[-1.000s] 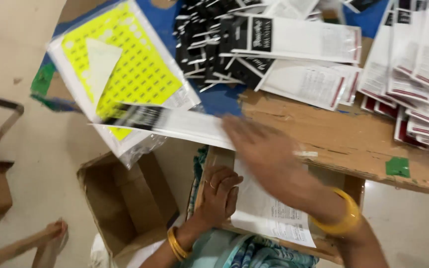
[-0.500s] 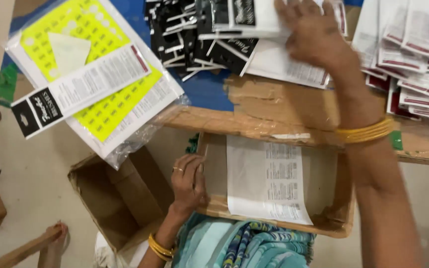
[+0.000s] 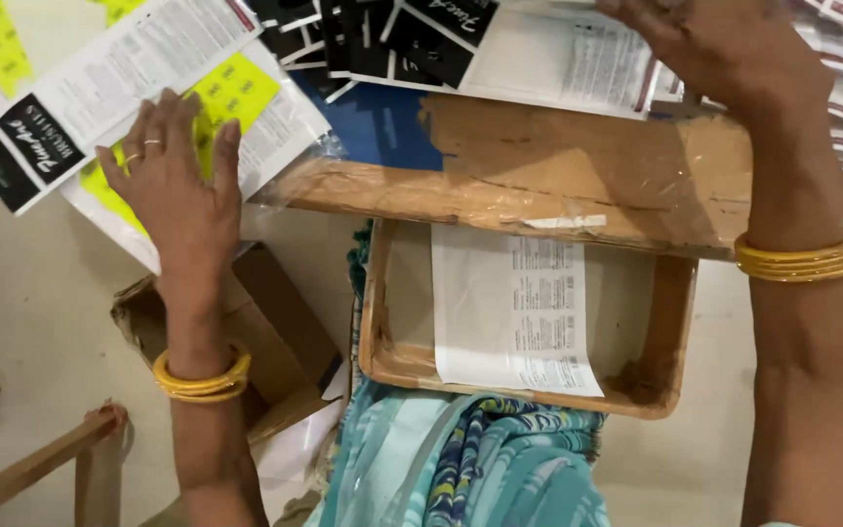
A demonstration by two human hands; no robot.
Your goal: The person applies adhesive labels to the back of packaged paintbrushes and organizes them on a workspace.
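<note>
left hand [image 3: 176,190] spread flat on yellow sticker sheet [image 3: 231,98], beside printed packet [image 3: 119,83] | right hand [image 3: 724,49] fingers curled gripping white packet [image 3: 563,63] at top | cardboard tray [image 3: 524,317] between the arms, paper sheet [image 3: 514,312] inside

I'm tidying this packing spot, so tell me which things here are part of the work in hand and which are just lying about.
In hand:
left hand flat on the yellow sticker sheet
white printed packet beside it
right hand on the packet pile

Lying about:
shallow cardboard tray with a printed sheet
open carton on the floor
</note>
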